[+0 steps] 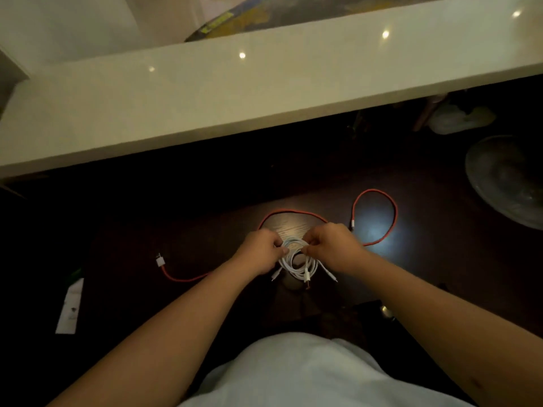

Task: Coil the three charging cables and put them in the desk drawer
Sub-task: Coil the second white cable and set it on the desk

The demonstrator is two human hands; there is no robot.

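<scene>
White coil (296, 261) mid-worktop, pinched at its top by left hand (261, 249) and right hand (332, 245). Loosen either pinch and loops spring apart. Red cable (374, 218) lies uncoiled behind, possibly snagging; dim view.

White coiled cables (296, 264); an orange-red cable (374, 198) with a white plug (160, 261); a dark brown wood-grained surface (205, 230); a glossy cream ledge (264, 92); a white shirt (302, 374)

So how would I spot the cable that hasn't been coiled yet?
Look at the dark wooden desk below the pale shelf. The red cable sprawls in loose loops behind both hands, its white plug at the left; the white cables are bundled.
</scene>
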